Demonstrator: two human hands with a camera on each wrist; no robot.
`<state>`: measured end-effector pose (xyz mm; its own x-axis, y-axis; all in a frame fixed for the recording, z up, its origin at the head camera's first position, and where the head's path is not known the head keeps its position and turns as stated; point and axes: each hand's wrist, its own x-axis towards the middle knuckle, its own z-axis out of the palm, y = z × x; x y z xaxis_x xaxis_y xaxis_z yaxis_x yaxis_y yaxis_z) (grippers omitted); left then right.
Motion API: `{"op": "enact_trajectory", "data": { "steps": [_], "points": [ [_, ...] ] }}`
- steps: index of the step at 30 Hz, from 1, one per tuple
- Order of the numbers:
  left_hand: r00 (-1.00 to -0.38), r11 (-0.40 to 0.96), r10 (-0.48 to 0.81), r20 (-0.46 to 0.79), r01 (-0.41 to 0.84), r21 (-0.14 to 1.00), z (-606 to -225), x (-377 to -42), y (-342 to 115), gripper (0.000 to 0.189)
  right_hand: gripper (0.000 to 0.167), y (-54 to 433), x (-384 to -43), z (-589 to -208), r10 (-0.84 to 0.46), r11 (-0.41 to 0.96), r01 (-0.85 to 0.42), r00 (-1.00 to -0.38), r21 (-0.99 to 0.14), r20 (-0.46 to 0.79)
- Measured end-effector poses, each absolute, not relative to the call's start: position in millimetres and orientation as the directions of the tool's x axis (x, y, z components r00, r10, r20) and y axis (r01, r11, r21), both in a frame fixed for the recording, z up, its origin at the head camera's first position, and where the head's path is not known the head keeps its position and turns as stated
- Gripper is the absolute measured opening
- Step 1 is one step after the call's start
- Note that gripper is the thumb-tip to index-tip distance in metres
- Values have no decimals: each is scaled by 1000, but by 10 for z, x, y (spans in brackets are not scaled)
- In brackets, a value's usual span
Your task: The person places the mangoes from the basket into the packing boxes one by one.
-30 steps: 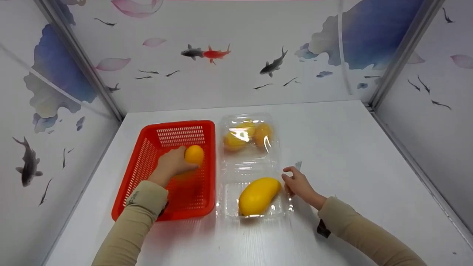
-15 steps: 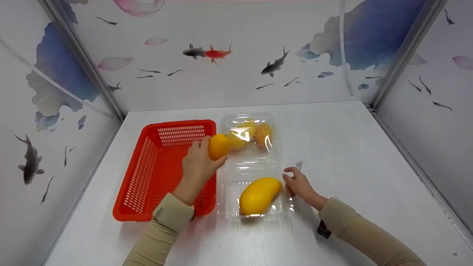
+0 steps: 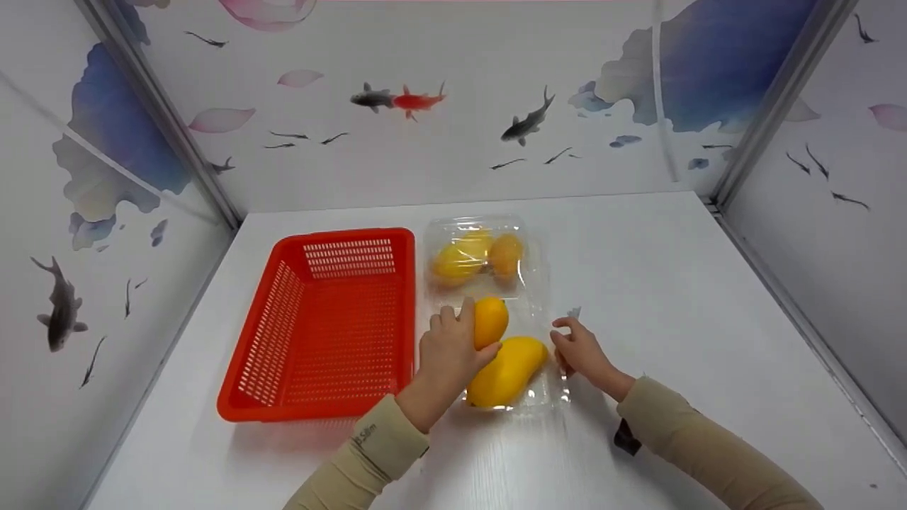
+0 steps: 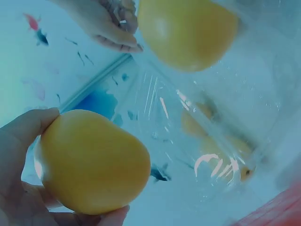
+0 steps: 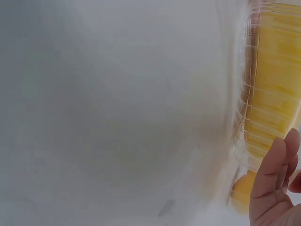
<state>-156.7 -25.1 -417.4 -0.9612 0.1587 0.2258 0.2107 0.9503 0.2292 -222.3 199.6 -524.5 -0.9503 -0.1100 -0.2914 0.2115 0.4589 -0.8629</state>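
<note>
My left hand (image 3: pixel 450 347) holds a small oval yellow-orange fruit (image 3: pixel 491 322) over a clear plastic clamshell box (image 3: pixel 535 398). In the left wrist view, thumb and fingers wrap one side of this fruit (image 4: pixel 96 162). A larger, curved yellow mango (image 3: pixel 509 374) lies in the near half of the box, partly covered by the left hand in the head view. At the box's right edge, my right hand (image 3: pixel 587 352) grips the rim between thumb and fingers. The right wrist view has its fingers (image 5: pixel 270 172) against the ribbed clear wall, with the mango (image 5: pixel 275 70) showing through.
Left of the box stands a red perforated plastic basket (image 3: pixel 251 333), nothing in it. Several yellow and orange fruits (image 3: pixel 453 265) show through clear plastic at the box's far end. Printed panels (image 3: pixel 453 163) enclose the white table (image 3: pixel 659 283) at the back and sides.
My left hand has lifted the small fruit out of the red basket and carried it right, over the box. The box, with the mango and my right hand, has shifted slightly right.
</note>
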Motion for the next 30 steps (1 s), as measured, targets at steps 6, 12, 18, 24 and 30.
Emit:
{"op": "enact_trajectory", "data": {
  "steps": [6, 12, 18, 24, 30],
  "points": [
    [-978, 988, 116, 174, 132, 81, -4440, -1592, -97, 76, 36, 2019, -2221, -5241, -100, 449, 196, -958, -871, -267],
    [-996, 998, 21, 92, 26, 54, -4729, -1734, -100, 71, 35, 2024, -2210, -5258, -94, 459, 189, -961, -868, -259],
    [-996, 1000, 9, 86, 9, 0, -4910, -1794, -150, 70, 34, 2041, -2216, -5252, -86, 470, 199, -959, -860, -269],
    [-996, 1000, -4, 89, -3, 11, -4999, -1856, -151, 70, 34, 2042, -2228, -5230, -91, 470, 210, -955, -857, -284],
    [-1000, 1000, 16, -14, 16, 5, -5014, -1934, -126, 71, 35, 2065, -2227, -5235, -82, 463, 223, -953, -858, -292]
  ]
}}
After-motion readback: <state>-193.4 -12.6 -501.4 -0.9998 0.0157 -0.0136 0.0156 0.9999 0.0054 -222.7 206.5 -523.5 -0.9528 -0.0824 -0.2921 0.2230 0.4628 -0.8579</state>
